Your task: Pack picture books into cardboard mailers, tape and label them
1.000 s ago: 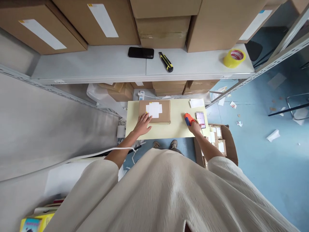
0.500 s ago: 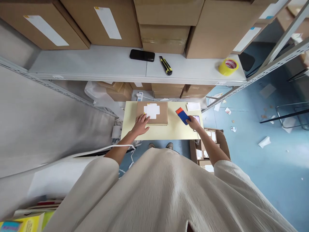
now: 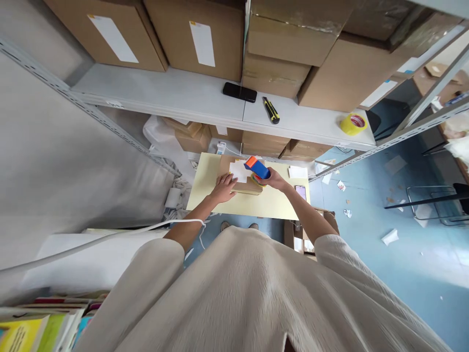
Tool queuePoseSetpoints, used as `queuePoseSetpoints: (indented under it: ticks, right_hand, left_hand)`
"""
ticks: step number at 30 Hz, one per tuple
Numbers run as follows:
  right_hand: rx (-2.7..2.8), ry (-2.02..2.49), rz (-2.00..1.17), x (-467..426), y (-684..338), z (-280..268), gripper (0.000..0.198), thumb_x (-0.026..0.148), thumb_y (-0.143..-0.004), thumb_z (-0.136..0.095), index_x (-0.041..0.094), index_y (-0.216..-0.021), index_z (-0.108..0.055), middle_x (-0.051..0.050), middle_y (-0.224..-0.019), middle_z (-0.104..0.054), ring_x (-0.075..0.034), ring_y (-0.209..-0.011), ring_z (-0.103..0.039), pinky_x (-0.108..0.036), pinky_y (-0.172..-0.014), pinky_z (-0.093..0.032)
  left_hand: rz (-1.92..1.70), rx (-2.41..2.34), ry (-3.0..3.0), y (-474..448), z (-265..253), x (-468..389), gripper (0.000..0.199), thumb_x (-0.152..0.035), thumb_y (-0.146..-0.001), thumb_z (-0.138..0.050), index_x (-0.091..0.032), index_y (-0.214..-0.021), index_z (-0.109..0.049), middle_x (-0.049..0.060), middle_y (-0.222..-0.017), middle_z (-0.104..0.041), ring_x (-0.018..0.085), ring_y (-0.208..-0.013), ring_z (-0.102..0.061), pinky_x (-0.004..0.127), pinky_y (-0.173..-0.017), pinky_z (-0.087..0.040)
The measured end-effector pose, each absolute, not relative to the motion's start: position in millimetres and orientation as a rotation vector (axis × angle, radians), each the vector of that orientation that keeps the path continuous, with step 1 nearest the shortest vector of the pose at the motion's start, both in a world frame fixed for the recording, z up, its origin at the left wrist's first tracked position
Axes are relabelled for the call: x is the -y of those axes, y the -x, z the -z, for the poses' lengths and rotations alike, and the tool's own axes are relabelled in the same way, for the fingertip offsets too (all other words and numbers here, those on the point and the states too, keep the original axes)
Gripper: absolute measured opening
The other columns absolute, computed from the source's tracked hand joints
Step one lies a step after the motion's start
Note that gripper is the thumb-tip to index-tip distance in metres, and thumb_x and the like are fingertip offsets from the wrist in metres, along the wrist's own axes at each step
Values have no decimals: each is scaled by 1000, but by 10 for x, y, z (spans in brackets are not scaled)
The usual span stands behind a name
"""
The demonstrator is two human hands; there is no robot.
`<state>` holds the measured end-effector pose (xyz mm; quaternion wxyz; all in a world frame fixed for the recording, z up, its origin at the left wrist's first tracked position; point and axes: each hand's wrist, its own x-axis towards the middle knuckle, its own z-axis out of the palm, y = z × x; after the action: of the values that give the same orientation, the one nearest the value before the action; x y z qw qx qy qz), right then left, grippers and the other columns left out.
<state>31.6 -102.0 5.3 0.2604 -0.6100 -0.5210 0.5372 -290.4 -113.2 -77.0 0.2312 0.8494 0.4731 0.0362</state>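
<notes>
A flat cardboard box (image 3: 240,187) lies on the pale yellow table (image 3: 205,178), with white labels (image 3: 240,171) on its top. My left hand (image 3: 224,189) rests on the box's left front part, fingers spread and lying flat, touching the label's edge. In my right hand (image 3: 273,180) is a blue and orange tape dispenser (image 3: 259,168), gripped with the fingers wrapped round it. The dispenser is over the right side of the box; a yellowish roll edge shows beneath it. Whether it touches the box I cannot tell.
On the grey shelf (image 3: 164,93) ahead are a black phone (image 3: 239,92), a utility knife (image 3: 271,110) and a yellow tape roll (image 3: 353,124), with large cartons behind. A lit phone (image 3: 301,191) and white papers (image 3: 298,172) lie at the table's right. A white cable (image 3: 146,228) crosses at left.
My right hand has brought the tape dispenser leftward from the table's right side to over the box, turning it. My left hand stays on the box. The camera view has shifted and tilted slightly.
</notes>
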Motion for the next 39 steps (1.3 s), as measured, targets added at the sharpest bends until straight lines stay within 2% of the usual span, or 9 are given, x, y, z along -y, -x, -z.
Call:
queuePoseSetpoints:
  ticks: [4, 7, 9, 11, 13, 18, 26, 36, 39]
  right_hand:
    - [1511, 1812, -1309, 1037, -188, -4, 67, 46, -61, -100, 25, -111, -61, -6, -101, -72, -27, -93, -67, -37, -73, -56]
    - [1569, 1878, -1247, 1057, -232, 34, 66, 43, -62, -96, 25, -114, -60, -6, -105, -72, -25, -92, -67, -35, -73, -55]
    - [1616, 1879, -1243, 1065, -280, 58, 65, 40, -61, -94, 25, -114, -58, -6, -107, -71, -24, -92, -66, -33, -72, -54]
    - [1648, 1868, -1249, 1070, -319, 83, 65, 39, -61, -92, 25, -113, -57, -5, -107, -71, -23, -92, -65, -32, -71, -53]
    - [1661, 1858, -1244, 1074, -339, 108, 66, 42, -61, -92, 26, -113, -55, -5, -108, -71, -23, -92, -64, -31, -70, -53]
    - [1653, 1832, -1232, 1082, -338, 141, 68, 47, -61, -93, 26, -112, -54, -4, -109, -70, -23, -94, -63, -31, -71, -52]
    - [1618, 1793, -1277, 1105, -352, 96, 65, 42, -60, -91, 26, -110, -53, -2, -104, -67, -22, -92, -61, -31, -70, -51]
    - [1631, 1778, -1280, 1124, -387, 98, 64, 44, -60, -92, 27, -105, -51, 0, -99, -65, -21, -88, -59, -31, -69, -50]
    - [1642, 1758, -1271, 1133, -384, 97, 63, 43, -60, -91, 27, -105, -51, 0, -99, -65, -21, -88, -59, -31, -70, -50]
  left_hand:
    - [-128, -1287, -2316, 2919, 748, 1109, 72, -37, -99, -71, -22, -169, -60, 21, -184, -44, 41, -176, -31, 62, -144, -21]
    - [-181, -1320, -2225, 2889, 696, 1018, 64, -34, -99, -71, -23, -161, -68, 18, -178, -54, 40, -172, -41, 60, -143, -28]
    - [-244, -1385, -2069, 2832, 626, 913, 55, -33, -101, -68, -22, -155, -73, 18, -168, -65, 39, -161, -56, 56, -137, -41]
    - [-363, -1453, -1860, 2747, 529, 786, 48, -32, -105, -63, -20, -150, -75, 17, -154, -75, 36, -142, -72, 50, -124, -55]
    - [-536, -1474, -1701, 2649, 418, 659, 40, -32, -106, -62, -19, -142, -77, 15, -138, -82, 30, -125, -79, 43, -113, -60]
    - [-754, -1435, -1450, 2434, 183, 469, 24, -32, -99, -74, -23, -120, -79, 8, -114, -85, 23, -102, -82, 35, -96, -63]
    - [-654, -1445, -1340, 2278, 33, 484, 32, -26, -87, -82, -23, -119, -77, 3, -95, -83, 20, -88, -80, 28, -76, -58]
    - [-650, -1485, -1165, 2174, 11, 482, 33, -18, -80, -88, -20, -111, -77, 4, -90, -81, 17, -78, -76, 28, -73, -58]
    - [-605, -1526, -1141, 2166, -12, 487, 22, -17, -78, -89, -19, -98, -78, 4, -85, -80, 17, -75, -73, 27, -70, -56]
